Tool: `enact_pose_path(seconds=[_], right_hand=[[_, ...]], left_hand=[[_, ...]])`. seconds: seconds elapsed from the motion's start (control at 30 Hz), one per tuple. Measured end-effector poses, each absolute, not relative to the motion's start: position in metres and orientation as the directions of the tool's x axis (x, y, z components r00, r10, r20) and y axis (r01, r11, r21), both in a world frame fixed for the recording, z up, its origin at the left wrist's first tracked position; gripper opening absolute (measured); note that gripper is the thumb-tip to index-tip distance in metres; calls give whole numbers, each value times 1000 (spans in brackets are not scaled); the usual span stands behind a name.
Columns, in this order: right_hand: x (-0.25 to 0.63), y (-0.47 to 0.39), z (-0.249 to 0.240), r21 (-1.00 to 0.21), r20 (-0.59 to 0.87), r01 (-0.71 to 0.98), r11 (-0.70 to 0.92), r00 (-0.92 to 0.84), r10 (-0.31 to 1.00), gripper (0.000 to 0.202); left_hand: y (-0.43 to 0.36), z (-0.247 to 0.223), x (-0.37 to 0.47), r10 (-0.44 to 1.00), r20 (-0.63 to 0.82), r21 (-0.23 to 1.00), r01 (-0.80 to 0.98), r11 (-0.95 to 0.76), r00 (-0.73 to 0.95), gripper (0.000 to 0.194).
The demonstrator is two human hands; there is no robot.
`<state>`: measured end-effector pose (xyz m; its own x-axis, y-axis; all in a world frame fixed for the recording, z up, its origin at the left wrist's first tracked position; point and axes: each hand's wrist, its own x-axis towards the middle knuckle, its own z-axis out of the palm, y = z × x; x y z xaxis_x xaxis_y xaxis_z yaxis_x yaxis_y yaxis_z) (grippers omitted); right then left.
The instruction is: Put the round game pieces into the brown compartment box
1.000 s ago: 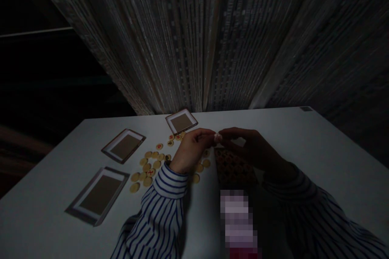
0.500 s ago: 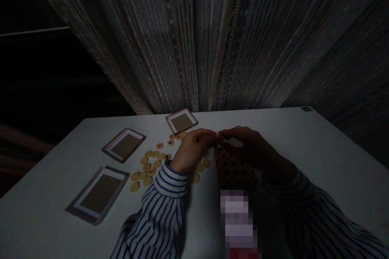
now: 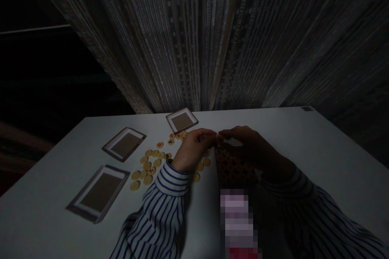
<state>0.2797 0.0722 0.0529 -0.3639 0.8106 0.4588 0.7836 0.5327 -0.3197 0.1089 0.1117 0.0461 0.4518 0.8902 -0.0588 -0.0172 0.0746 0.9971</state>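
Observation:
My left hand point(image 3: 194, 147) is closed in a pinch, its fingertips meeting those of my right hand point(image 3: 247, 143) above the table. A small pale-reddish bit shows between them, too small and dim to name. The right fingers curve into a pinch too. Below the right hand, in shadow, lie close rows of dark reddish round pieces point(image 3: 235, 170). Round wooden Chinese chess pieces point(image 3: 147, 166) are scattered left of and under my left wrist, some with red or black characters, others plain side up. More pieces point(image 3: 199, 166) lie between the left wrist and the dark rows.
Three flat framed rectangles with brown centres lie on the white table point(image 3: 304, 149): one near left point(image 3: 101, 192), one mid-left point(image 3: 125, 144), one at the back point(image 3: 182, 120). A pixelated patch point(image 3: 238, 218) covers something in front. A striped curtain point(image 3: 182, 48) hangs behind the table.
Both hands stay pinched together at the same spot, with barely any finger movement. The view has shifted very slightly.

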Motion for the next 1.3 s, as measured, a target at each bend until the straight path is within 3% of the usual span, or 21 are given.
enact_pose_path(seconds=[0.37, 0.53, 0.73, 1.0, 1.3], right_hand=[[284, 80, 42, -220, 472, 796, 564, -419, 776, 20], [285, 82, 37, -245, 467, 798, 551, -401, 788, 17], [285, 83, 39, -295, 353, 819, 493, -386, 852, 24], [291, 87, 31, -302, 236, 824, 480, -423, 875, 18], [290, 91, 22, -96, 94, 882, 462, -454, 886, 22]], left_hand=[[116, 42, 105, 923, -40, 995, 104, 0, 383, 18], [117, 40, 102, 927, 8, 986, 152, -70, 376, 19], [120, 32, 101, 921, 87, 947, 255, -195, 381, 22], [121, 32, 99, 918, 131, 871, 399, -287, 375, 24], [118, 34, 98, 901, 187, 785, 492, -377, 392, 26]])
